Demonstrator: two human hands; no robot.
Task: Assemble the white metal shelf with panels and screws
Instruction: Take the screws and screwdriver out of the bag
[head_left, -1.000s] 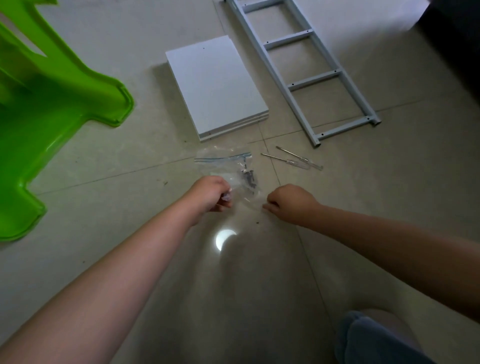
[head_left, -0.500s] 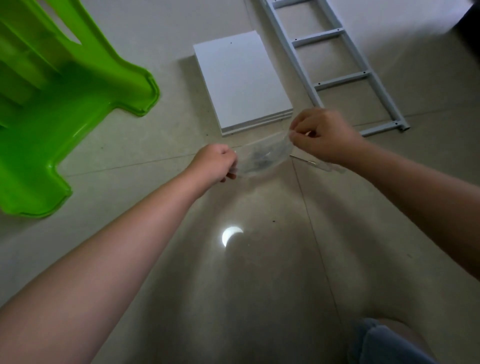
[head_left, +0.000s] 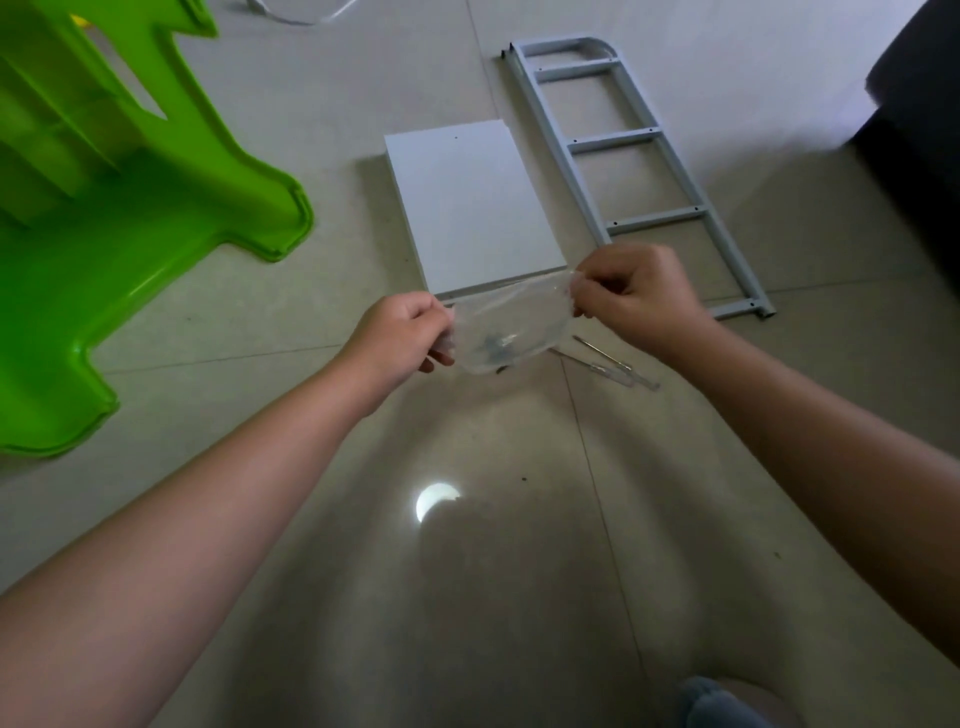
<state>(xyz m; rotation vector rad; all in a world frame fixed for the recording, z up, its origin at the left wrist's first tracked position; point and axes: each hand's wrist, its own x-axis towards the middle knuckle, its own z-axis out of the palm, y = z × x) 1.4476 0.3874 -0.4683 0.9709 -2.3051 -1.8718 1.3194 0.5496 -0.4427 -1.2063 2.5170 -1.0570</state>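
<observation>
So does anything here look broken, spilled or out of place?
Nothing stands out. Both hands, left hand and right hand, hold the clear plastic screw bag intact; white panels and white ladder-like metal frame lie flat.

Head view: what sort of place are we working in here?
Probably a room at home, working on the tiled floor: a green plastic stool lies tipped beside the white panels, with a dark sofa-like piece nearby.

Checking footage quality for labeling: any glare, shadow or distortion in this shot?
Head view: bright round glare spot on the floor, dark shadow around it; wide-angle bending at the edges; clear bag between left hand and right hand hard to read.
</observation>
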